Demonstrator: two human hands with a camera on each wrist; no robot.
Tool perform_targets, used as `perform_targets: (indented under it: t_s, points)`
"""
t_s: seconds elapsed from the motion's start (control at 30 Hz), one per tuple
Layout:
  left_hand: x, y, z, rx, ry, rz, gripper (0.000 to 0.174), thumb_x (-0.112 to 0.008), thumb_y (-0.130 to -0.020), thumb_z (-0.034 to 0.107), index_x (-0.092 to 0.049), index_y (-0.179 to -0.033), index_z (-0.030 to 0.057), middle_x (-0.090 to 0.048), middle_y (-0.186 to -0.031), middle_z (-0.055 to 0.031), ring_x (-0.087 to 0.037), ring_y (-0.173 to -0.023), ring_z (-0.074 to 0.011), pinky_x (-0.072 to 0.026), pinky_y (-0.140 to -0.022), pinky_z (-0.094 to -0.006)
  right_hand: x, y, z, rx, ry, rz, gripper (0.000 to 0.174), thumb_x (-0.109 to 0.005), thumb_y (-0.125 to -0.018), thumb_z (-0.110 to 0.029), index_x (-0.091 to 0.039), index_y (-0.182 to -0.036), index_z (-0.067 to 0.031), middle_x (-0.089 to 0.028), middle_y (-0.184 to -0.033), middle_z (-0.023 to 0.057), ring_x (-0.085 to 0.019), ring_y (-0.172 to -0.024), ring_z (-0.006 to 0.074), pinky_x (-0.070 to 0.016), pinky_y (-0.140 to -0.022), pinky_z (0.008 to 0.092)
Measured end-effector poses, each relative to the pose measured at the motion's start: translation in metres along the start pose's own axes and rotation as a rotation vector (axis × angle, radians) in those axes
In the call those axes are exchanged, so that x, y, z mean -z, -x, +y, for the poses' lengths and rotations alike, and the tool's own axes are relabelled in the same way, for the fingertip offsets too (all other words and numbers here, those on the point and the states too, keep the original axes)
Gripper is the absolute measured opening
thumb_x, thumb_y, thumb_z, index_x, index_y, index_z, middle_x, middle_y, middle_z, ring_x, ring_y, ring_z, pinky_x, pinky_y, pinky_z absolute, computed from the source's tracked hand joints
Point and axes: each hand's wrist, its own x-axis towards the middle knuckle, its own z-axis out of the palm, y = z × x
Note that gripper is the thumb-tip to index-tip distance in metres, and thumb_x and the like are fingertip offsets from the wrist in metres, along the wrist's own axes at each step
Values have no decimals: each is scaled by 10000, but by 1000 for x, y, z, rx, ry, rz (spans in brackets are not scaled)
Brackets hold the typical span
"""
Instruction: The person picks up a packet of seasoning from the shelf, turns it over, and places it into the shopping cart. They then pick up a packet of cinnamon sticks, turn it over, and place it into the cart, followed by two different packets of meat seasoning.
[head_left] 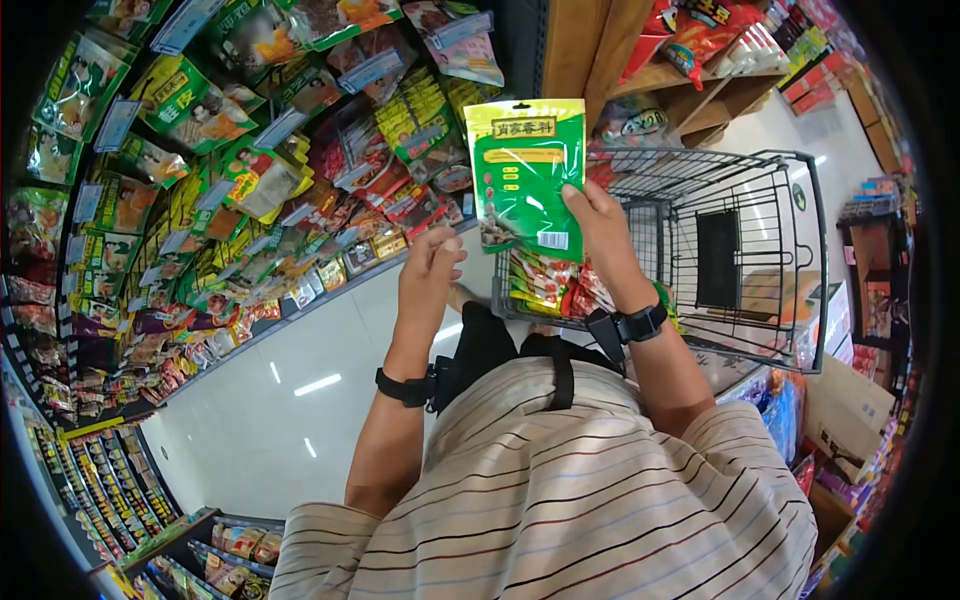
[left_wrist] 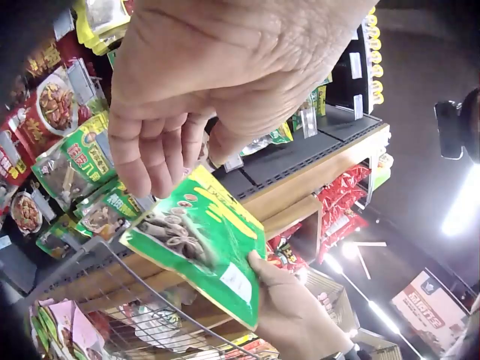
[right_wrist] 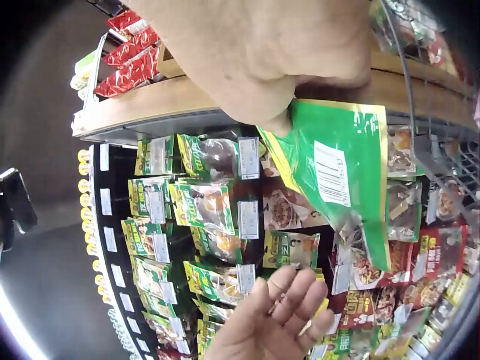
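A green and yellow packet (head_left: 530,190) with a barcode and a picture of dried spices is held up over the cart. The right hand (head_left: 602,232) pinches its right edge, thumb on the printed face; the fingers behind it are hidden in the head view. Apart from the packet, to its left, the left hand (head_left: 430,272) is raised with nothing in it, its fingers loosely bent. In the left wrist view the packet (left_wrist: 202,251) lies beyond the left fingers. The right wrist view shows the left hand (right_wrist: 274,319) palm up below the packet (right_wrist: 337,176).
A wire shopping cart (head_left: 740,160) stands ahead and to the right, with red and yellow packets (head_left: 555,285) inside. Shelves of hanging packets (head_left: 200,110) rise on the left. Wooden shelving (head_left: 690,95) with red bags is beyond the cart. A cardboard box (head_left: 850,400) is at the right.
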Motion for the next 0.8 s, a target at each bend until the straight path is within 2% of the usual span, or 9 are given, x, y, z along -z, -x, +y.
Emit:
perform_targets:
  t_s: [0.17, 0.2, 0.3, 0.4, 0.5, 0.57, 0.67, 0.77, 0.8]
  points:
    - [-22, -12, -4, -88, -2, -85, 370, -606, -976, 247, -555, -1252, 6, -608, -1205, -106, -610, -1078, -213, -491, -908, -337, -6, 7, 9, 36, 281, -46, 242, -571, -1002, -208, -634, -1082, 12, -586, -866, -24, -501, -806, 54, -439, -722, 236]
    - [-26, -13, -4, -113, -13, -78, 400, -612, -973, 248, -536, -1282, 5, -596, -1228, -118, -598, -1105, -222, -481, -932, -340, -13, 8, 14, 58, 302, -48, 230, -583, -997, -211, -623, -1033, 13, -524, -813, -18, -452, -787, 64, -418, -697, 246]
    - [-34, -18, 3, -159, -27, -63, 499, -626, -966, 256, -470, -1366, 0, -562, -1290, -148, -565, -1181, -242, -454, -992, -344, -30, 14, 17, 27, 347, -111, 219, -594, -975, -189, -626, -1035, 19, -603, -854, 51, -550, -782, 123, -460, -732, 279]
    - [-36, -17, 7, -156, 25, -66, 596, -637, -961, 274, -397, -1428, -8, -536, -1332, -163, -542, -1218, -246, -438, -1016, -338, -47, 17, 18, 427, 469, -153, 212, -613, -928, -159, -636, -1068, -1, -661, -996, 140, -640, -873, 261, -506, -805, 350]
    - [-32, -21, -2, -156, 117, -77, 612, -640, -963, 292, -392, -1429, -18, -550, -1324, -153, -550, -1189, -224, -436, -1010, -331, -58, 21, 26, 589, 777, -182, 278, -626, -887, -149, -643, -1142, -39, -649, -1165, 173, -624, -995, 367, -512, -885, 418]
    - [-30, -24, -5, -131, 158, -40, 542, -631, -971, 293, -466, -1379, -25, -590, -1274, -137, -569, -1141, -193, -444, -990, -324, -67, 26, 29, 584, 815, -223, 306, -643, -879, -171, -639, -1164, -61, -638, -1198, 151, -609, -1037, 366, -511, -892, 434]
    - [-9, -30, -1, 189, 316, 92, 411, -611, -986, 280, -585, -1267, -18, -653, -1166, -93, -587, -1066, -141, -450, -954, -301, -73, 17, 41, 603, 744, -306, 304, -648, -891, -206, -629, -1153, -53, -645, -1140, 156, -613, -1022, 371, -514, -861, 442]
    - [21, -55, -34, 31, 233, 175, 345, -587, -999, 279, -649, -1180, -8, -681, -1087, -59, -599, -1013, -111, -452, -924, -276, -69, -10, 44, 264, 536, -385, 332, -642, -898, -209, -616, -1182, -40, -645, -1076, 170, -630, -952, 365, -515, -813, 438]
    - [34, -63, -50, 63, 172, 155, 353, -583, -999, 280, -644, -1188, -11, -679, -1096, -60, -598, -1009, -114, -450, -922, -275, -65, -25, 55, 372, 622, -338, 325, -627, -914, -148, -603, -1220, -40, -628, -1060, 160, -650, -868, 290, -512, -762, 356]
